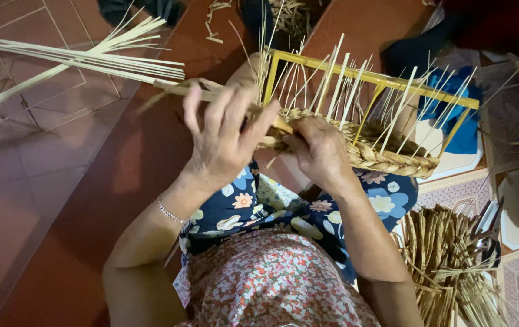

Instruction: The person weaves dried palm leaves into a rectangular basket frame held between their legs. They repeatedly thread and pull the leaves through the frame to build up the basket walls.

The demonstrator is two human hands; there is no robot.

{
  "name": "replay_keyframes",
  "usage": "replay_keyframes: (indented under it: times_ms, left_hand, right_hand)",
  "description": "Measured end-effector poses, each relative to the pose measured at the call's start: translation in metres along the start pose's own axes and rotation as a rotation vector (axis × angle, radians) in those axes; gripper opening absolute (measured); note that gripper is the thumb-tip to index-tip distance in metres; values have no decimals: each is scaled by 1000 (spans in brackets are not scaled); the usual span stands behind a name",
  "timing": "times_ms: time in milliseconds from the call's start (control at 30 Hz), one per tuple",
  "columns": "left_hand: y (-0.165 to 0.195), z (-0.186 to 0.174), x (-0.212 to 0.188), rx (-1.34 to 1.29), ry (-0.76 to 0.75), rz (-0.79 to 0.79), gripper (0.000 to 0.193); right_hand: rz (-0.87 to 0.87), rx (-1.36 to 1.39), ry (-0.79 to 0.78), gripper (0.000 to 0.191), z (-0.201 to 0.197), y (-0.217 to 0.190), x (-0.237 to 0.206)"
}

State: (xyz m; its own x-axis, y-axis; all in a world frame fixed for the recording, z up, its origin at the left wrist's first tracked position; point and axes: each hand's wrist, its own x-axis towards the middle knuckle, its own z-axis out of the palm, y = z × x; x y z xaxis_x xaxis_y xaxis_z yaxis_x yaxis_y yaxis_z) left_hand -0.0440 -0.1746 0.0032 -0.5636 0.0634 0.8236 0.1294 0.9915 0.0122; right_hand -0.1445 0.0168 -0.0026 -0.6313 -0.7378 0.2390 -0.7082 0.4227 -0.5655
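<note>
Basket frame [373, 77], yellow, rests on my lap so its braided rim [386, 154] faces me. Right hand [320, 151] pinches the braid just below the frame; left hand [226, 136] grips straw strands [78, 57] leftward, keeping tension.

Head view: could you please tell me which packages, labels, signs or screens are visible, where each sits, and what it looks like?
None in view: no package, label, sign or screen.
The left hand holds pale straw strands, and the right hand presses the braided rim on a yellow frame.
A straw bundle lies on the floor at lower right.
</note>
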Motion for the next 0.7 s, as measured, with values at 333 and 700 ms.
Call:
replay_keyframes:
  times_ms: [333, 700]
  left_hand:
    - [11, 73, -9, -462, -1001, -368, 17]
    - [15, 77, -19, -982, -72, -598, 20]
  right_hand:
    - [165, 191, -140, 19, -14, 12, -7]
    - [47, 79, 65, 24, 8, 10, -15]
